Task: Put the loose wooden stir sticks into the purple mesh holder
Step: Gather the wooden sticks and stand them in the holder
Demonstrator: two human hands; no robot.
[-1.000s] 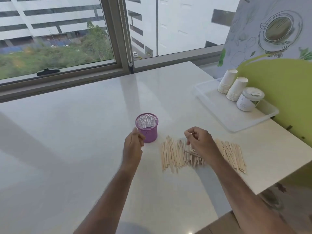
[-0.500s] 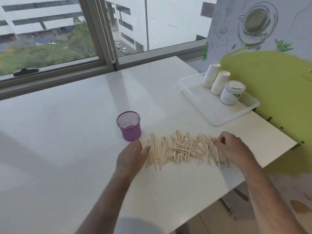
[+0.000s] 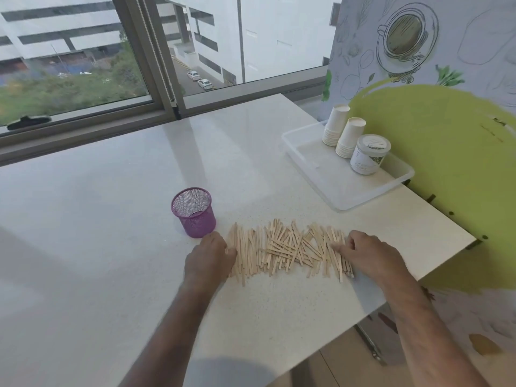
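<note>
The purple mesh holder [image 3: 198, 225] stands upright on the white table [image 3: 111, 219], and I see no sticks inside it. Just right of it lies a wide, loose heap of wooden stir sticks [image 3: 290, 247], many crossing each other. My left hand [image 3: 209, 259] sits in front of the holder, its fingers pressed against the heap's left end. My right hand [image 3: 370, 255] lies at the heap's right end, bent fingers resting on top of the outermost sticks. Neither hand has lifted a stick.
A clear plastic tray [image 3: 346, 196] at the back right holds two stacks of paper cups [image 3: 349, 138] and a lidded tub [image 3: 368, 155]. The table's edge runs close behind my right hand. A window frame borders the far side.
My hands went from the holder and the heap's middle out to the heap's two ends. Since half a second ago they have drawn inward slightly, and the heap is more bunched.
</note>
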